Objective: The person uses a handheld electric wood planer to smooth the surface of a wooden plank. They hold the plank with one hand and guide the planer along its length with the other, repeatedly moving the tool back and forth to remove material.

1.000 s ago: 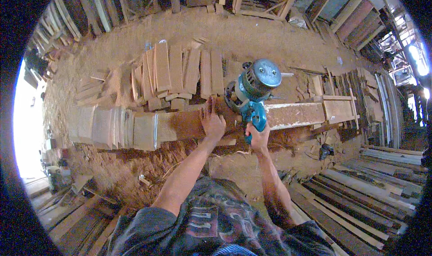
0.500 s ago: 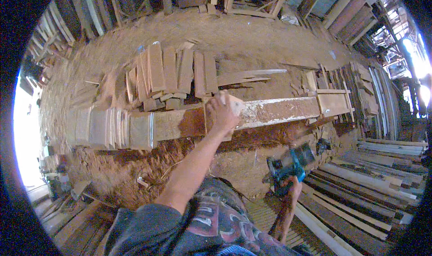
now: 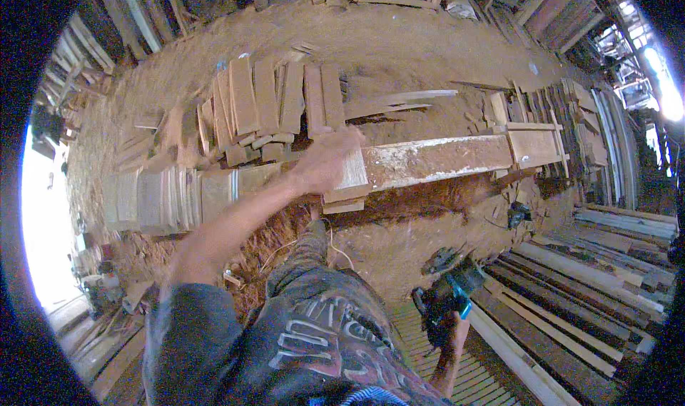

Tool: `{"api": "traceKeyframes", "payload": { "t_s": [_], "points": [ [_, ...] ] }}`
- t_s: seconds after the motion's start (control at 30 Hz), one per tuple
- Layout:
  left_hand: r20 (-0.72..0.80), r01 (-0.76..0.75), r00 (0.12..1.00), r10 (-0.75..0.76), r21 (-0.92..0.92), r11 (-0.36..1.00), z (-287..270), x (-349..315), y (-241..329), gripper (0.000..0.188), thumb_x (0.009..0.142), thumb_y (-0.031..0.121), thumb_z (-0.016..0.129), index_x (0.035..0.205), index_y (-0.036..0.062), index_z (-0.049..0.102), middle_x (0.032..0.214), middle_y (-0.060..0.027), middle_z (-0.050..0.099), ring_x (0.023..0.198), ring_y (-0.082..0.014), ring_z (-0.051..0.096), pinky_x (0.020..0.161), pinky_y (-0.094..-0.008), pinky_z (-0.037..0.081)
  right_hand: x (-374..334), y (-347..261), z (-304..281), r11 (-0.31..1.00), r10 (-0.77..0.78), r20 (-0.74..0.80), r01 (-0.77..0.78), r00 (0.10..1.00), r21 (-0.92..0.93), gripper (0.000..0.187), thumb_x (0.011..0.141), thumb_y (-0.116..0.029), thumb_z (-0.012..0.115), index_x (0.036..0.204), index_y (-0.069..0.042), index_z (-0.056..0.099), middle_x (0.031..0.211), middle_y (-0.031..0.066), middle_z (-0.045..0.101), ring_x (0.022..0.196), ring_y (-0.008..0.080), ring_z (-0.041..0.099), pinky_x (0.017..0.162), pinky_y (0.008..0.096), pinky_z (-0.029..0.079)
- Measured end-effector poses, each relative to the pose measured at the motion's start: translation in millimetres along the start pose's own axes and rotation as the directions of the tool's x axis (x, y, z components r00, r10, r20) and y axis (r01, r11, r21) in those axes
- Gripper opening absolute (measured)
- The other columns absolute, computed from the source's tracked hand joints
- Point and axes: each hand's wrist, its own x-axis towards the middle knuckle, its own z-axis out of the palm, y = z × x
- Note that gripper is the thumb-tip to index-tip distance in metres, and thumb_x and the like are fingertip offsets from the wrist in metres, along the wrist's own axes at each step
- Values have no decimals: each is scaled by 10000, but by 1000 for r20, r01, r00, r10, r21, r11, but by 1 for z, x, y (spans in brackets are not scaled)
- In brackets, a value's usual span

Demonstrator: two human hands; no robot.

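My left hand (image 3: 330, 162) is smeared by motion above the long narrow bench, over the left part of a pale wooden block (image 3: 355, 172). Its fingers are too blurred to tell what they grip, if anything. Under the block, the end of another wood piece (image 3: 344, 207) sticks out toward me. A dust-covered beam (image 3: 442, 156) with white edges runs right from the block. Low at my right side, my right hand (image 3: 451, 329) is closed round the handle of a teal-and-black electric planer (image 3: 453, 292), held off the bench.
Short boards (image 3: 267, 99) lie piled behind the bench. More boards (image 3: 164, 199) stand packed along its left end. A wooden frame piece (image 3: 535, 145) sits at the right end. Long planks (image 3: 556, 299) are stacked at right. A thin cord (image 3: 342, 252) crosses the ground near my leg.
My left hand has moved left across the block, baring its pale top. My right hand and the planer have dropped lower and nearer my body. The view has shifted slightly.
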Motion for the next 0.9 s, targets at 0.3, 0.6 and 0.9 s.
{"api": "traceKeyframes", "payload": {
  "t_s": [0.3,0.6,0.9],
  "points": [
    [-526,471,692,-495,-191,861,63,7,21,849,1003,506,475,1577,-31,155,1605,-282,257,1513,-411,211,1227,-577,117,2,-93,83,975,-178,381,215,907,-57,573,800,-171,761,1313,-41,542,969,48,674,772,125,622,683,296,526],
    [-544,496,494,-678,-464,734,70,15,52,729,1007,386,463,1558,-33,235,1639,-249,190,1519,-435,166,1222,-594,119,12,-119,151,906,-344,621,423,704,23,832,827,-179,739,1543,-49,336,1136,52,629,859,113,603,723,279,514],
    [-474,493,523,-708,-509,705,75,15,50,648,1010,319,479,1519,-42,302,1628,-251,220,1481,-455,258,1213,-560,208,44,-73,138,808,-302,713,566,633,-160,586,855,-38,758,1371,-75,482,935,-1,620,822,98,586,724,283,519]
  ]
}}
